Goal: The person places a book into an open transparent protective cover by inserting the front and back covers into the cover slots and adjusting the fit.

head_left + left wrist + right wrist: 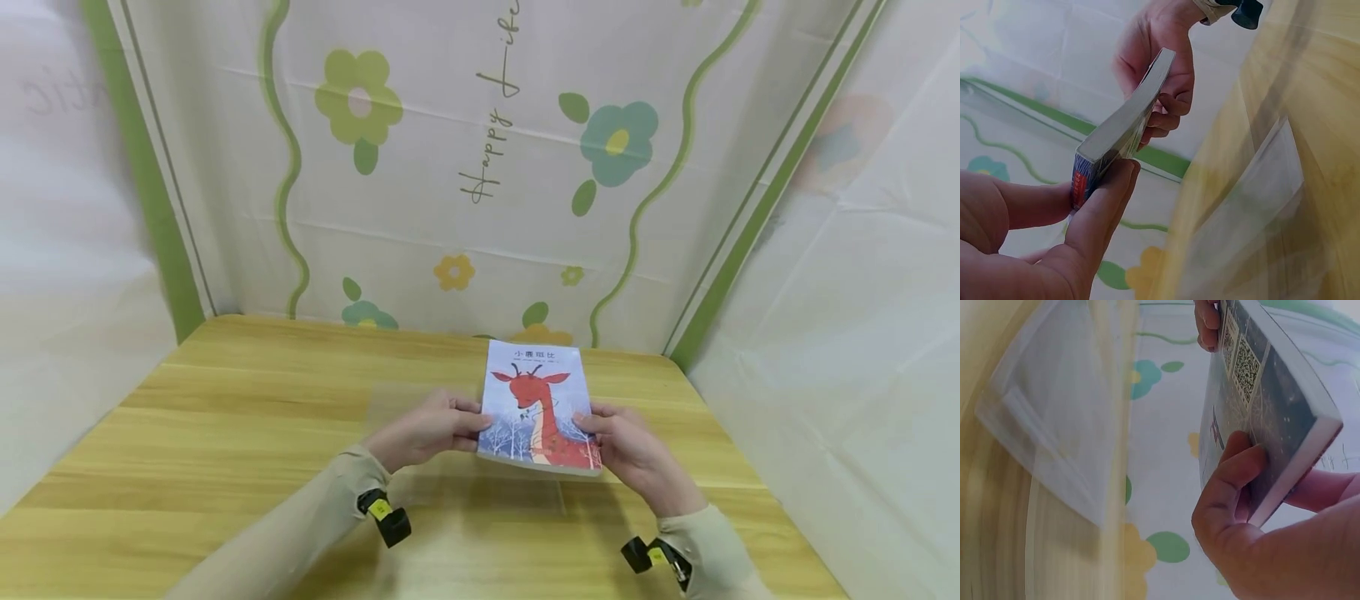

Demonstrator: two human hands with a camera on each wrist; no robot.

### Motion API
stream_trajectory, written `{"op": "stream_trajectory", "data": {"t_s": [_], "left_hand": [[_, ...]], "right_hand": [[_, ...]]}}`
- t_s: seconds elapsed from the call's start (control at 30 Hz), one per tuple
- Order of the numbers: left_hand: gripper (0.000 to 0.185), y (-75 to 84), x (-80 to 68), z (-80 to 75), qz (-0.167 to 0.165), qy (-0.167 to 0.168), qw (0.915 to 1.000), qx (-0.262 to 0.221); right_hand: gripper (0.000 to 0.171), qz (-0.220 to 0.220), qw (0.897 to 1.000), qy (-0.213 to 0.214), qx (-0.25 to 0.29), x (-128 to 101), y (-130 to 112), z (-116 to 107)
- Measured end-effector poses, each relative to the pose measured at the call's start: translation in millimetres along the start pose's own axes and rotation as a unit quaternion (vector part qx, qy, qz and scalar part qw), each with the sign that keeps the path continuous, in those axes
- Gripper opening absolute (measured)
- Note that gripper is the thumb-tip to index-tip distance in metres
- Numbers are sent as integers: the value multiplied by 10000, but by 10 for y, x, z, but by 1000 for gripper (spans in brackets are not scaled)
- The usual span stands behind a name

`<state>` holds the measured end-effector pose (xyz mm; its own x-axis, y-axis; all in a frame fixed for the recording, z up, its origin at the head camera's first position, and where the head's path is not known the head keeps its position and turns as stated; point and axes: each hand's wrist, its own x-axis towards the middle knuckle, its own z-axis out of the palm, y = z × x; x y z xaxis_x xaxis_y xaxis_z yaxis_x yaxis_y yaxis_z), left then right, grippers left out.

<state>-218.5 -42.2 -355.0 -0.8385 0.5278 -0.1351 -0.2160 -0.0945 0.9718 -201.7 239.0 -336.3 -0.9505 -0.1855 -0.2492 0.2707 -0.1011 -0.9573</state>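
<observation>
A paperback book (536,408) with a red deer on its pale blue cover is held up over the table, cover facing the head camera. My left hand (435,429) pinches its left edge, thumb on the front and fingers behind; the left wrist view shows this at the spine (1080,181). On the opposite edge my right hand (633,446) grips with the thumb in front. Its curled fingers press the dark back cover (1272,419), which carries QR codes, in the right wrist view. Below the book lies a clear plastic sheet or sleeve (1247,212) on the table.
The wood-grain table (225,450) spreads beneath both arms. Behind it hangs a white curtain (420,208) with printed flowers, and pale cloth walls (855,292) close in the sides. A black camera (393,527) is strapped to each wrist.
</observation>
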Motion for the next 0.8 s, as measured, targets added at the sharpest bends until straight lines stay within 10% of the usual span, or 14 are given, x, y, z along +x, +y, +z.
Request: {"op": "stream_trajectory", "data": {"t_s": [0.8], "left_hand": [[31,-160,-258,-204,241,9,9997,-81]], "right_hand": [[53,-4,9978,-535,-379,85,73,207]]}}
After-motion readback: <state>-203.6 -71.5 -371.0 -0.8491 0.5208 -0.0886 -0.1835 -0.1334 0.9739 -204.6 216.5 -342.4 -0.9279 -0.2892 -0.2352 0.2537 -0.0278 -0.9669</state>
